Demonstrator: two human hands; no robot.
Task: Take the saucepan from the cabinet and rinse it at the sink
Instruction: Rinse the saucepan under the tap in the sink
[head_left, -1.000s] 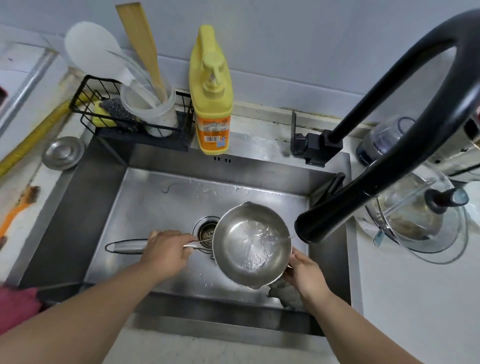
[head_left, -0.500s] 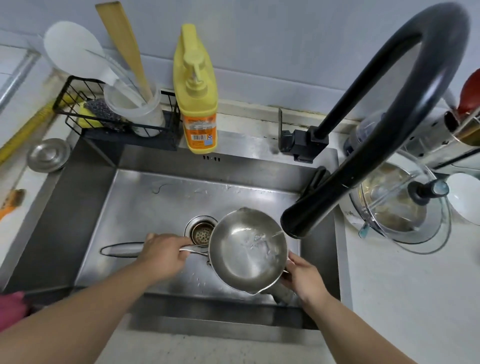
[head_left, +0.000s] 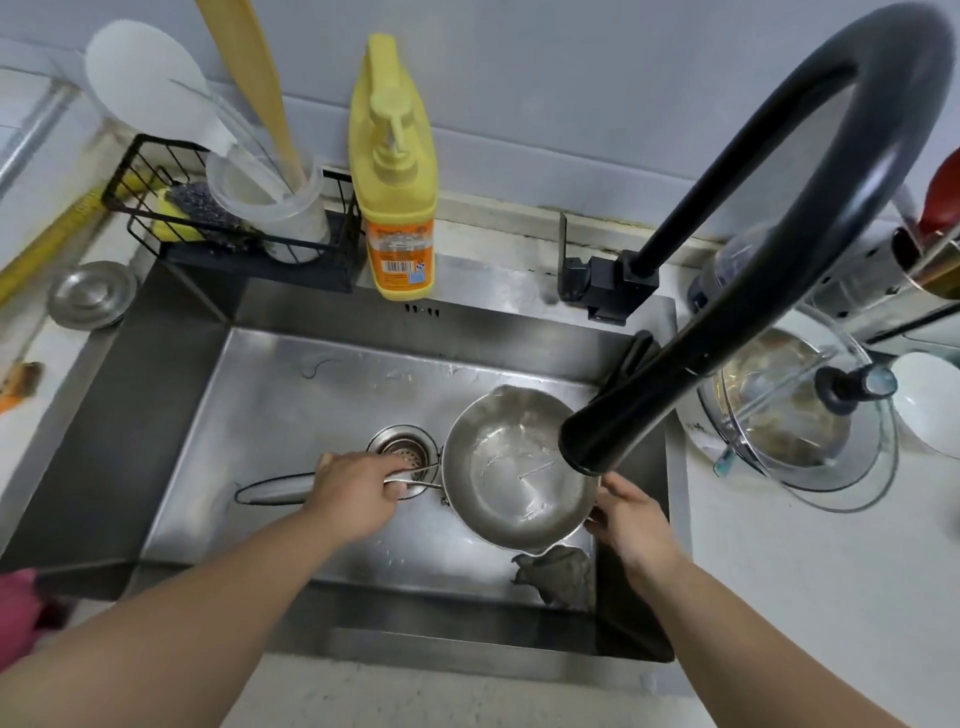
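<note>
A small steel saucepan (head_left: 511, 473) is held over the right half of the steel sink (head_left: 291, 395), just below the spout of the black faucet (head_left: 737, 322). A little water glints on its inside. My left hand (head_left: 358, 486) is closed around the saucepan's long handle, whose end sticks out to the left. My right hand (head_left: 631, 519) rests against the pan's right rim, fingers curled on its edge. The drain strainer (head_left: 402, 452) lies under the handle.
A grey rag (head_left: 558, 571) lies in the sink's front right corner. Behind the sink stand a yellow soap bottle (head_left: 397, 208) and a black wire rack (head_left: 234, 228) with a utensil cup and sponge. A glass-lidded pot (head_left: 795, 410) sits on the right counter.
The saucepan has shifted right and back, closer under the faucet spout. The stream that was splashing inside it is no longer plain to see. Both hands keep their hold.
</note>
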